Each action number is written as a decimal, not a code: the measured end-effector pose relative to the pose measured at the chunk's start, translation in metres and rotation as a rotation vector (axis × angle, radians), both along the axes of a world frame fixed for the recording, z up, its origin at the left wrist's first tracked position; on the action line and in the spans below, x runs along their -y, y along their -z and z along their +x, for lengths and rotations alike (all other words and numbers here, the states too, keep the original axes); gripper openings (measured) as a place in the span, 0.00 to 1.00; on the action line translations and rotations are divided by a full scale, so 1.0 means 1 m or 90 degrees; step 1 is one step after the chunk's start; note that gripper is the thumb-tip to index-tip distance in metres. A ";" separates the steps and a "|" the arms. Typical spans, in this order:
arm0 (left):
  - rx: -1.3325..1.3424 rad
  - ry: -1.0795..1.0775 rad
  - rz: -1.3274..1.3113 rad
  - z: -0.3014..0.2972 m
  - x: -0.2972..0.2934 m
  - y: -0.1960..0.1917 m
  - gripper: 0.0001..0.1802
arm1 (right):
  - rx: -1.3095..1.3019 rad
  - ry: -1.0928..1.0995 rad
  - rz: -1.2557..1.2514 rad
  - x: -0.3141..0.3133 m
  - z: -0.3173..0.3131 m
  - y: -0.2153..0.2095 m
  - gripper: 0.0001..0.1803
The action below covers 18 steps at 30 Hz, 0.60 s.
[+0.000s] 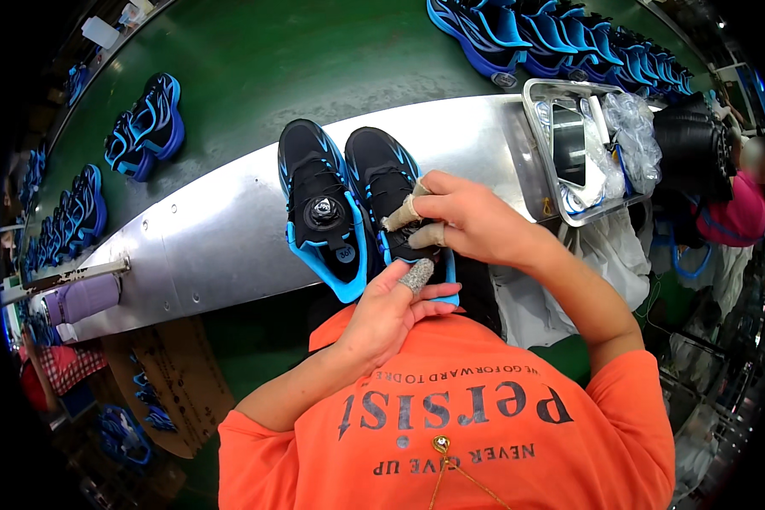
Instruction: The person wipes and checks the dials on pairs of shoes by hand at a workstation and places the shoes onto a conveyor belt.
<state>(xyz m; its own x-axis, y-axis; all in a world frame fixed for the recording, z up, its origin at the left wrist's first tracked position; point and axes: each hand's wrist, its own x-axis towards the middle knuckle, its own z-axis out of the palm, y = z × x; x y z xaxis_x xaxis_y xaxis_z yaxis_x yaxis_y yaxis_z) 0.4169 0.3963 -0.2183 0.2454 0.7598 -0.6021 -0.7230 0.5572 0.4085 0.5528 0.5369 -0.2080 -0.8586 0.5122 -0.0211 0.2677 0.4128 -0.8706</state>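
Side by side on the metal ledge, toes pointing away from me, are two black sneakers with bright blue trim. The left sneaker [310,183] has a round dial [324,212] on its tongue, and neither hand holds it. My left hand [388,316] grips the right sneaker [381,161] at its heel opening, a grey cover on the thumb. From the right, my right hand [463,214] closes its fingers on that sneaker's tongue. Beige covers wrap some of its fingertips. The fingers hide whatever lies at that spot on the tongue.
A clear plastic bin [531,127] at the right holds a phone [568,144] and crumpled plastic. Behind it, a row of matching sneakers [484,38] lines the green table [255,59]. More sneakers [149,127] stand at the left, near a purple roll-shaped object [83,299].
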 end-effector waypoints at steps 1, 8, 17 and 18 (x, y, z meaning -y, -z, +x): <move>0.006 -0.002 0.000 0.000 0.000 0.001 0.14 | 0.062 0.012 0.062 0.003 0.001 -0.001 0.17; 0.005 0.009 -0.004 0.004 -0.002 0.003 0.15 | -0.012 -0.030 0.011 -0.005 0.007 0.000 0.17; -0.001 0.006 0.006 0.009 0.001 0.014 0.20 | -0.063 -0.074 0.051 -0.010 0.013 0.018 0.15; -0.001 0.007 0.006 0.009 0.001 0.016 0.20 | -0.064 -0.074 0.051 -0.006 0.011 0.021 0.15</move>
<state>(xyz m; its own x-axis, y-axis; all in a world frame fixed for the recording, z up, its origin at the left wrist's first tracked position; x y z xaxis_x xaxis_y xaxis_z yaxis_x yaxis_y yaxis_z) 0.4260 0.3952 -0.2344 0.2522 0.7628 -0.5955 -0.7166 0.5608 0.4148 0.5642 0.5430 -0.2286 -0.9079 0.4060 0.1043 0.1278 0.5051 -0.8535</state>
